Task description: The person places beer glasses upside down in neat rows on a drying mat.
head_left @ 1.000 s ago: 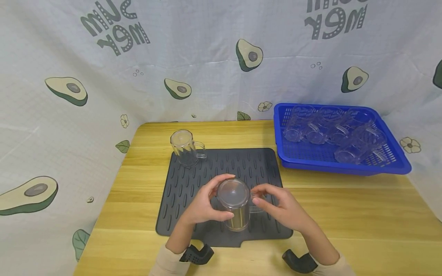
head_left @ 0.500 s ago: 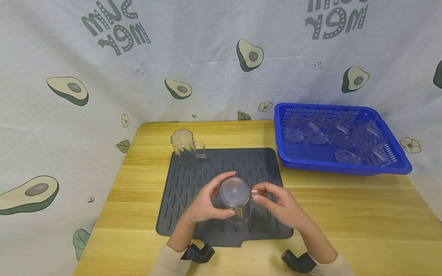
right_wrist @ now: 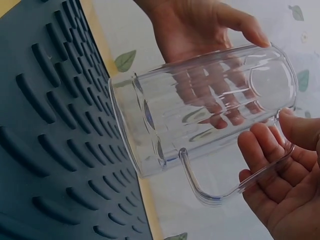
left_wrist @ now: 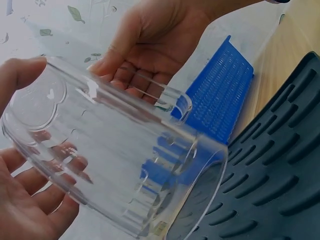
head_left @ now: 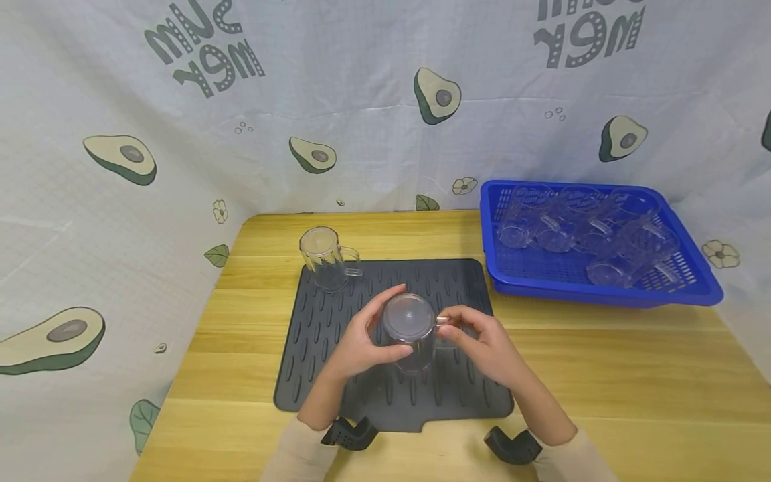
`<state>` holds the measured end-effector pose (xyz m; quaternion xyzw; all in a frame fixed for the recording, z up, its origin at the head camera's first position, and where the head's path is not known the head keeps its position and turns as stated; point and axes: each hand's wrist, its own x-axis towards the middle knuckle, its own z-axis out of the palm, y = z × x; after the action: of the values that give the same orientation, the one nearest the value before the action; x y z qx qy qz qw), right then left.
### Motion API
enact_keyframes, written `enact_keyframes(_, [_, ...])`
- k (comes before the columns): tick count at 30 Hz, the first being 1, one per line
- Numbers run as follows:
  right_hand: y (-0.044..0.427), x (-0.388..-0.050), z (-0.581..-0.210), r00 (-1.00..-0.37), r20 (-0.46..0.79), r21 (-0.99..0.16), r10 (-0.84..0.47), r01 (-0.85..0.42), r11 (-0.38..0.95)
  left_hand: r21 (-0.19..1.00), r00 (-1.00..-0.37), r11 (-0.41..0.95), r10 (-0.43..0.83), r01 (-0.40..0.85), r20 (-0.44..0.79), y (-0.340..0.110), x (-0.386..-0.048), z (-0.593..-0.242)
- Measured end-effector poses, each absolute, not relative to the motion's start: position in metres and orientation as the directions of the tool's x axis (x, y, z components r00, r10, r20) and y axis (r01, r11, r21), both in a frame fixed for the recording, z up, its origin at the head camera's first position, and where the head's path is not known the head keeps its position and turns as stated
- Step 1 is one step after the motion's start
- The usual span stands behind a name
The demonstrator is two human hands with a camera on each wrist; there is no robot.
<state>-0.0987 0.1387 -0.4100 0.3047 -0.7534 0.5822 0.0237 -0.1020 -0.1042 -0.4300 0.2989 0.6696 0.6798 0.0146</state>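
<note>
A clear mug (head_left: 411,335) is held upside down over the dark drying mat (head_left: 319,348), its base facing up. In the wrist views a gap shows between the mug's rim and the mat. My left hand (head_left: 359,345) grips the mug's body from the left, thumb in front and fingers behind. On the other side my right hand (head_left: 484,345) pinches the upper part of the handle (right_wrist: 215,197). A second clear mug (head_left: 328,258) stands upside down on the mat's far left corner, its handle pointing right.
At the back right of the wooden table (head_left: 602,375) stands a blue plastic basket (head_left: 490,268) with several clear mugs (head_left: 608,268) lying in it. Behind the table hangs a white curtain (head_left: 373,80) printed with avocados.
Both hands have moved the mug slightly away from the person, toward the mat's middle. Its handle has stayed on the right. The second mug and the basket have not moved.
</note>
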Motion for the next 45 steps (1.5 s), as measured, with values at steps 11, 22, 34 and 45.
enact_keyframes(11, [0.139,-0.116,-0.416,-0.843,0.335,-0.893,-0.42,-0.426,0.143,0.934,-0.868,-0.03,0.359,0.356,0.343,-0.099,-0.112,-0.429])
enact_keyframes(22, [0.132,-0.134,-0.42,-0.869,0.271,-0.919,-0.414,-0.361,0.156,0.94,-0.849,-0.021,0.424,0.34,0.317,-0.109,-0.138,-0.431])
enact_keyframes(34, [0.119,-0.159,-0.428,-0.885,0.236,-0.936,-0.401,-0.318,0.151,0.954,-0.826,0.021,0.507,0.298,0.247,-0.127,-0.17,-0.425])
enact_keyframes(45, [0.111,-0.18,-0.425,-0.919,0.189,-0.944,-0.347,-0.267,0.193,0.948,-0.835,0.114,0.511,0.298,0.202,-0.131,-0.194,-0.413])
